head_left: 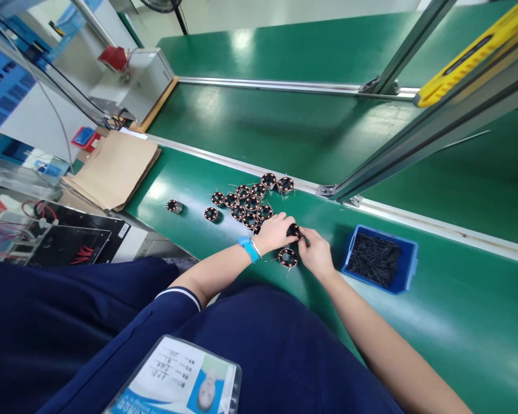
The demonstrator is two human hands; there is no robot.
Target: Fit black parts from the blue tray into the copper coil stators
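Note:
My left hand (277, 231) is closed round a wound motor stator (292, 230), a short ring with copper coils, just above the green bench. Close against its right side, my right hand (316, 252) has thumb and fingertips pinched together at the ring's edge. Whatever sits in that pinch is too small to make out. Directly below the hands lies another stator (288, 258) with thin wire ends sticking out. A cluster of several similar stators (251, 203) stands beyond and left of my left hand, which partly covers one of them.
Right of my right hand is a blue bin (408, 270) holding many thin black pieces (373, 259). Single stators (211, 214) stand farther left, near stacked cardboard (116, 167). A metal post (414, 135) with a yellow cutter (475, 54) rises from the bench's back rail.

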